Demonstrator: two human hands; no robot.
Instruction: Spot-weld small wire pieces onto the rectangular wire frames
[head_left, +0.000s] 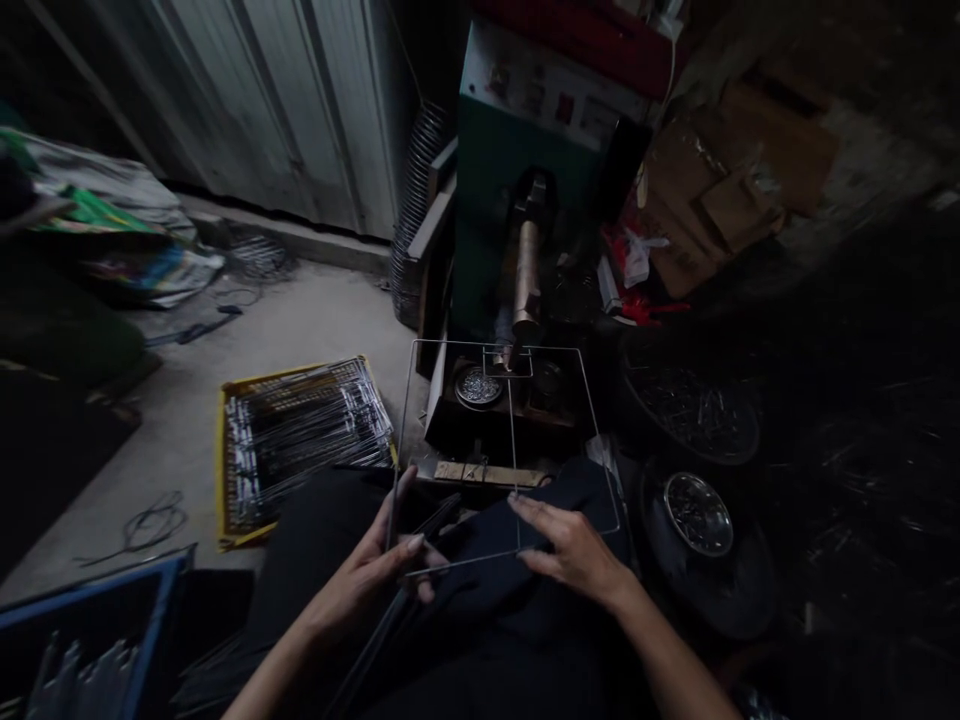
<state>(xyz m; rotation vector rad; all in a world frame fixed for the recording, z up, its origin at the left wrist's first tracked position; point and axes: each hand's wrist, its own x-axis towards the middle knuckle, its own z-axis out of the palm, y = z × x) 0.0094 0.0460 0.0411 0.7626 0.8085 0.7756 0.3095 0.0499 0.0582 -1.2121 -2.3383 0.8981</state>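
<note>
A thin rectangular wire frame (513,430) with a lengthwise middle wire is held over the lap. My left hand (375,556) grips its near left corner, with the fingers curled about the wire. The middle wire is pinched in my right hand (574,548) near the frame's near side. At the far end, a small wire rectangle sits at the tip below the brass-coloured arm (527,270) of a green machine (484,190); whether they touch I cannot tell. A dish of small metal pieces (478,386) lies under that end. Several loose wires (375,640) rest across the lap.
On the floor at left stands a yellow crate (222,470) holding many wire frames. A blue crate (161,610) with metal pieces is at lower left. At right are a bowl of small parts (697,513) and a dark basin (750,440). Cardboard (720,200) lies behind.
</note>
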